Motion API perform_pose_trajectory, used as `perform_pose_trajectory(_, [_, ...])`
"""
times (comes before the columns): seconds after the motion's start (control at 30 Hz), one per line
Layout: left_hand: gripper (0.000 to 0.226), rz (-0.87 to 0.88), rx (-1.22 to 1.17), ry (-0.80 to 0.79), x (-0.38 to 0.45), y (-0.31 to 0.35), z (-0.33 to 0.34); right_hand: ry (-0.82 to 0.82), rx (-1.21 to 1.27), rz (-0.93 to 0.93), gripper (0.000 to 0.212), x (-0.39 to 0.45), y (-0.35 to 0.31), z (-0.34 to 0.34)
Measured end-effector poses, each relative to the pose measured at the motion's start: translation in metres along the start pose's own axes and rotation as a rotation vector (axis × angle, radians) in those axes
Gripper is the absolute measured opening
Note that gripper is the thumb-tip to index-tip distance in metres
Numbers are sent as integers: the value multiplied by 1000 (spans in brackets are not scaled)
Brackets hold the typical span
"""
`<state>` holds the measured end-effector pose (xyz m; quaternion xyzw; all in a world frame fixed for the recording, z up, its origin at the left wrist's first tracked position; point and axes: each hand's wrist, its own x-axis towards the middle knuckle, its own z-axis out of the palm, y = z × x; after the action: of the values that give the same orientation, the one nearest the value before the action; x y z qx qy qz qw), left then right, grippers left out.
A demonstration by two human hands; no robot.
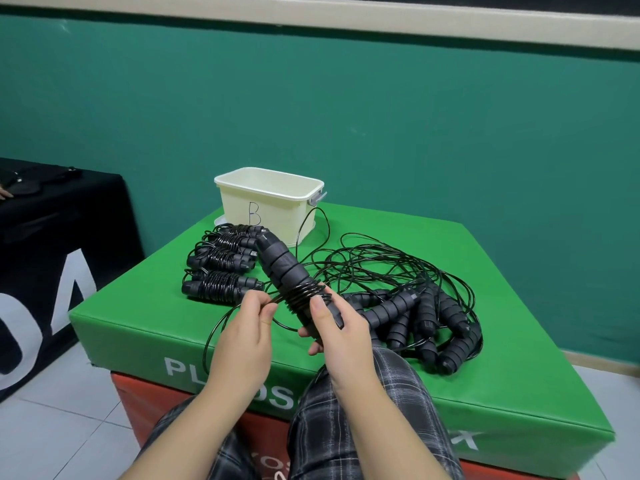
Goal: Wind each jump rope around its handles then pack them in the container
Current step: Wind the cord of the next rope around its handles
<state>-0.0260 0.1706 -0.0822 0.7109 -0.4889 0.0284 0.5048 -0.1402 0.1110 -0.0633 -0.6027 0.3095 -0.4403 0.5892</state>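
Rope handles (287,278), paired, sit gripped in the right hand (337,327) at centre, a few coils on; the left hand (247,327) pinches the cord (277,299), feeding more. Four wound bundles (221,268) lie at ten o'clock, none packed yet by the look of it. Tangled ropes (415,306) wait at three; the tub (270,202) stands at twelve.

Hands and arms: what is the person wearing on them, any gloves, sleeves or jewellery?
Nothing shows on them. The left hand and right hand are bare, with no gloves, rings or watch in view. Both forearms are uncovered down to the frame's edge, so no sleeves appear. Fingernails are short and unpainted.
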Motion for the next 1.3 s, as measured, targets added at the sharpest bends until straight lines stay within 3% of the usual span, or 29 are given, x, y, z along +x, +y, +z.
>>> perform_pose_trajectory(0.1, [16, -33, -121, -75, 0, 6, 4, 6, 86, -12, 42, -1, -1, 1])
perform_pose_trajectory(0.27, [45, -217, -413, -250, 5, 12, 2, -25, 55, -83, 34, -2, -4, -4])
perform_pose_trajectory(0.4, [54, -159, -419, -146, 6, 5, -3, 45, -134, -161, 17, 1, 2, -3])
perform_pose_trajectory(0.6, [39, -142, -260, -39, 1, 0, -4, 120, -414, -473, 26, 2, 5, -3])
perform_pose_trajectory(0.7, [21, -85, -235, -45, 1, 0, -5, 60, -514, -406, 38, 3, 5, -4])
perform_pose_trajectory(0.83, [23, 2, -190, -62, 1, -2, -5, 27, -697, -340, 76, 1, 4, -1])
perform_pose_trajectory(0.9, [23, 39, -213, -62, 1, -2, -6, -1, -790, -339, 85, 0, 6, 0])
perform_pose_trajectory(1.03, [29, 90, -232, -75, 1, 1, -7, 26, -789, -278, 80, 3, 8, -2])
perform_pose_trajectory(1.13, [19, 75, -258, -67, 1, 1, -4, 45, -718, -254, 71, 1, 7, -2])
perform_pose_trajectory(1.3, [18, 83, -161, -48, 2, -3, 0, 12, -620, -203, 59, -4, 5, 1])
